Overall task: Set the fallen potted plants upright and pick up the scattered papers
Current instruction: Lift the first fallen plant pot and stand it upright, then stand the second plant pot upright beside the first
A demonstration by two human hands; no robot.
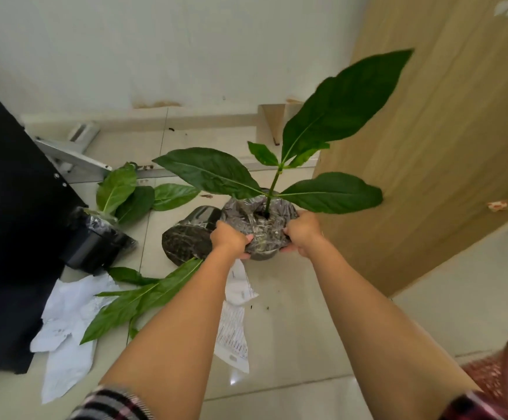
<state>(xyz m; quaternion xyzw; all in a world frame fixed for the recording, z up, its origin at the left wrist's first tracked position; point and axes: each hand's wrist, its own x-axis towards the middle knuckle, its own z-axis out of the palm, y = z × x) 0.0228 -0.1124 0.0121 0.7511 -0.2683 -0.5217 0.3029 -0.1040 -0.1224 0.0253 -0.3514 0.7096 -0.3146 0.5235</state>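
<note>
Crinkled plastic wraps the pot (258, 228) that both hands grip: the left hand (230, 239) is closed on its left side, the right hand (302, 233) on its right, fingers curled under the lower edge. This plant stands upright between them, just above or on the tiled floor (292, 328); which, I cannot tell. Its stem (274, 183) rises straight and the broad leaves spread wide. Soil likely makes the pot bottom-heavy, the film looks slippery and the stem would snap easily, so the low, two-sided hold suits it. Touching it on the left lies a second pot (186, 237) on its side, and a third (101, 241) lies further left, near a dark panel (7, 207). White papers (64, 322) and a printed sheet (234, 331) are strewn below them.
</note>
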